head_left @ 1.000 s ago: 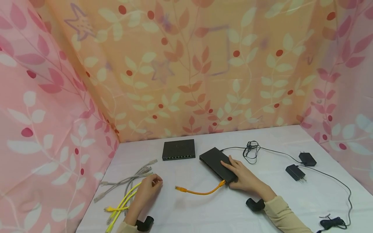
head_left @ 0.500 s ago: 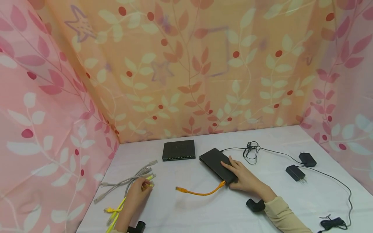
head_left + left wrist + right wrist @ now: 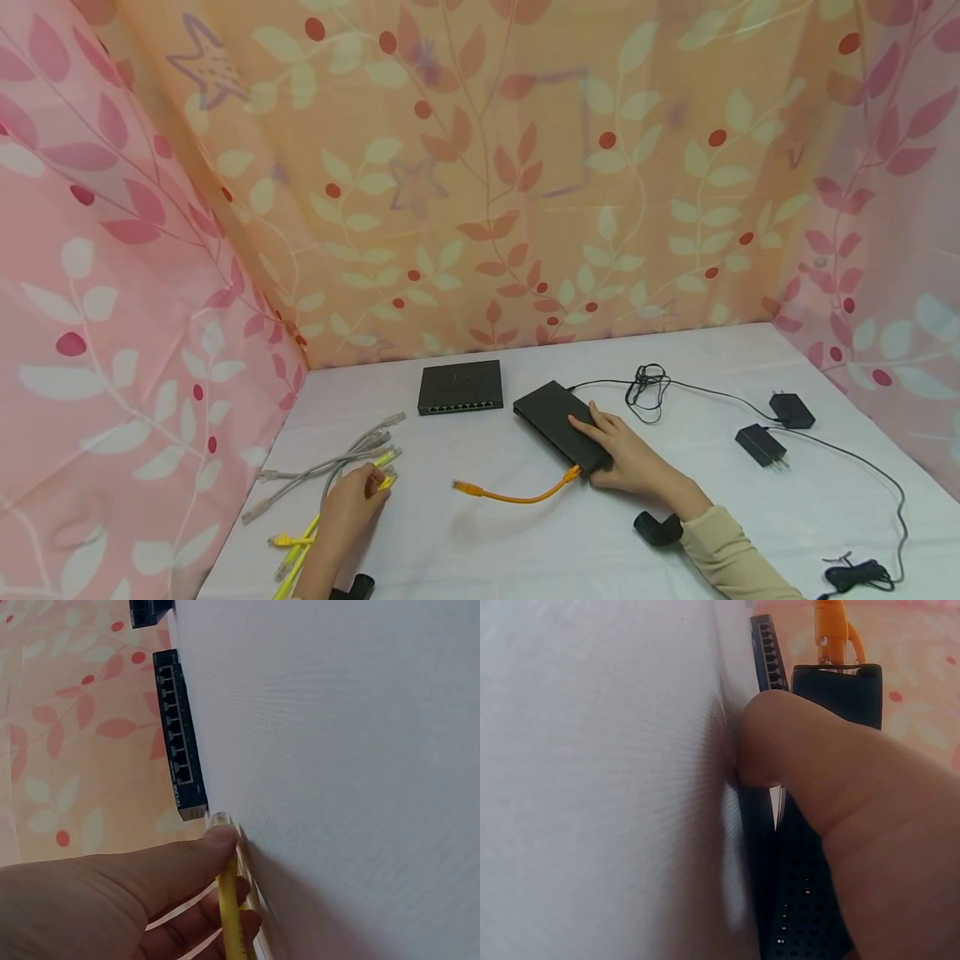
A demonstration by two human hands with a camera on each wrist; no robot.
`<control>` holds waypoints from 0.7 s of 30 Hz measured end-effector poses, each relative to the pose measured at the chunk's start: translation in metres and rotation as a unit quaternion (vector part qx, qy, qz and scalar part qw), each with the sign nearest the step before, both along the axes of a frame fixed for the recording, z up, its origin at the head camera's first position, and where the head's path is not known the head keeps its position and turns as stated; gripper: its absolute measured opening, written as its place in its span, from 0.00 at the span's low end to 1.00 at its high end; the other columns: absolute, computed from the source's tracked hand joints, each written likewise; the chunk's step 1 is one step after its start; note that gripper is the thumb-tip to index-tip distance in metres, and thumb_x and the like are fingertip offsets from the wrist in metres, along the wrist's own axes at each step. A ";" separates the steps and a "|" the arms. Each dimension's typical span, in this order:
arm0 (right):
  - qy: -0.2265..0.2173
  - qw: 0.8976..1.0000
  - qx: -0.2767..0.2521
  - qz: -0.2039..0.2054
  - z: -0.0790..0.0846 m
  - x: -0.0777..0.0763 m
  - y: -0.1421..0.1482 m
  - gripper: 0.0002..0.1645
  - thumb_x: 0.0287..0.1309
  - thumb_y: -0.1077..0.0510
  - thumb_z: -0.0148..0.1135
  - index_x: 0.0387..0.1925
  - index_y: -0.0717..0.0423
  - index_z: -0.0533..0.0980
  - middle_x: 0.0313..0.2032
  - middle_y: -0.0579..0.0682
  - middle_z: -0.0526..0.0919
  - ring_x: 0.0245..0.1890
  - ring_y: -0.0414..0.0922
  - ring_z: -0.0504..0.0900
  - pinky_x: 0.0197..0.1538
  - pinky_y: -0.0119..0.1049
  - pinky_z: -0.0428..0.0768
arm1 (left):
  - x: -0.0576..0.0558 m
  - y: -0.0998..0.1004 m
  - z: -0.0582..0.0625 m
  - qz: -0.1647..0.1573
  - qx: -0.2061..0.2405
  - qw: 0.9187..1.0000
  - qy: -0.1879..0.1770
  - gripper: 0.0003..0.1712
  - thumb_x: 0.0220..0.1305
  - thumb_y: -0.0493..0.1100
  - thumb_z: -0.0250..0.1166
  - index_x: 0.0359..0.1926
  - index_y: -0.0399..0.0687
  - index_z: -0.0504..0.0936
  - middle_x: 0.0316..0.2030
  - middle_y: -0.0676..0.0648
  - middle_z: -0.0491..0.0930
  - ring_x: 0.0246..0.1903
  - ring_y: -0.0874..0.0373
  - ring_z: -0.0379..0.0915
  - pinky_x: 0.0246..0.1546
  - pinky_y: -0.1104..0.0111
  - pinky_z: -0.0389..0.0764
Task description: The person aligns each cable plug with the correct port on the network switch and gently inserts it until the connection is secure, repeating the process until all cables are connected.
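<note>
At the left of the white-covered bench (image 3: 480,567), the left hand (image 3: 352,504) pinches one yellow Ethernet cable (image 3: 232,922) just behind its clear plug (image 3: 220,818), thumb on one side and fingertips on the other, the plug's tip jutting past the thumb. Another yellow plug (image 3: 388,457) lies just beside it, and grey Ethernet cables (image 3: 300,487) lie close by on the far side, so the pinched cable is best drawn out along its own length, slowly enough that no neighbour is dragged with it.

Near the bench's middle, the right hand (image 3: 633,458) grips the near end of a black network switch (image 3: 547,412); whether the switch rests fully on the bench I cannot tell. An orange Ethernet cable (image 3: 521,499) is plugged in near that hand, its other end loose. A steady hold there should serve well, with the fingers kept off the orange plug and no pull on the black power cord (image 3: 600,381) at the far end.

The left hand's grip looks sound for guiding a plug: the nose is exposed. Its latch is too small to make out, so its facing deserves checking before any pushing.
</note>
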State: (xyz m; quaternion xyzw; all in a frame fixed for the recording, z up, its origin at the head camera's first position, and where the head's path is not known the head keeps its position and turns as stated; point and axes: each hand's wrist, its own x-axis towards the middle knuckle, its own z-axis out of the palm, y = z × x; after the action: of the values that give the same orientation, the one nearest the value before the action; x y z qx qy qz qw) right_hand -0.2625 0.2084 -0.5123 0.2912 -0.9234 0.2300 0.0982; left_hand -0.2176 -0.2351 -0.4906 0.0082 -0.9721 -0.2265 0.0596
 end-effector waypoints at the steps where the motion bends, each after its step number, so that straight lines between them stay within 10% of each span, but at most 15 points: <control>1: 0.003 1.000 -0.001 0.001 0.000 0.000 0.000 0.55 0.31 0.54 0.72 0.67 0.44 0.60 0.68 0.65 0.54 0.62 0.58 0.61 0.53 0.54 0.71 | 0.000 0.000 0.000 0.002 0.000 1.000 -0.002 0.09 0.51 0.41 0.70 0.33 0.46 0.79 0.22 0.54 0.73 0.22 0.63 0.65 0.23 0.69 0.65; 21: 0.002 1.000 -0.005 0.002 -0.002 -0.001 0.001 0.55 0.30 0.55 0.72 0.67 0.44 0.60 0.68 0.65 0.54 0.63 0.58 0.61 0.54 0.54 0.70 | -0.005 0.014 0.010 0.005 0.070 0.997 -0.021 0.09 0.55 0.38 0.67 0.37 0.43 0.76 0.26 0.52 0.72 0.25 0.62 0.65 0.23 0.73 0.67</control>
State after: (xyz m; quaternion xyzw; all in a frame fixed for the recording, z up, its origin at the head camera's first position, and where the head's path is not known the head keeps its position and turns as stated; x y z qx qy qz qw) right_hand -0.2637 0.2092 -0.5140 0.2932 -0.9214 0.2343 0.1011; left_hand -0.2228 -0.2210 -0.4808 0.0218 -0.9548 -0.2939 0.0396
